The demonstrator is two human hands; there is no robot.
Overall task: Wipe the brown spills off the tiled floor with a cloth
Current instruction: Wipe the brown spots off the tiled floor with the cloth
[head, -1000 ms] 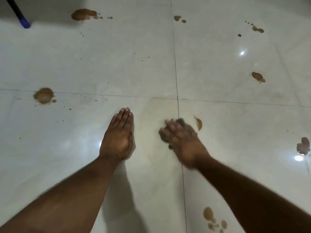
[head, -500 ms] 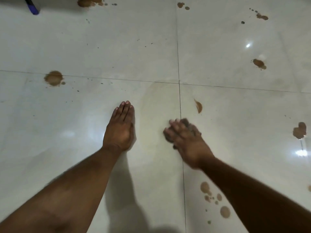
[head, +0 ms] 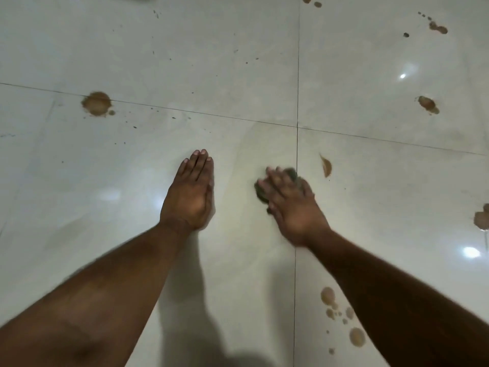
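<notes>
My right hand [head: 291, 205] lies flat with its fingers stretched over a dark, crumpled cloth [head: 293, 174] and presses it to the pale tiled floor [head: 211, 62], just left of the tile joint. A small brown smear [head: 326, 166] sits just right of the cloth, apart from it. My left hand [head: 190, 192] rests palm-down on the tile with fingers straight and together, holding nothing. Most of the cloth is hidden under my fingers, and the right hand is blurred.
More brown spills mark the floor: a round one [head: 95, 103] at the far left, one [head: 427, 104] at the far right, one [head: 481, 218] at the right edge, drops [head: 438, 28] at the top right, and a cluster [head: 328, 296] by my right forearm.
My right hand has slid the cloth toward me and then forward again beside the small smear. The left hand has stayed planted. The view has shifted, so the far spills have drifted in the picture.
</notes>
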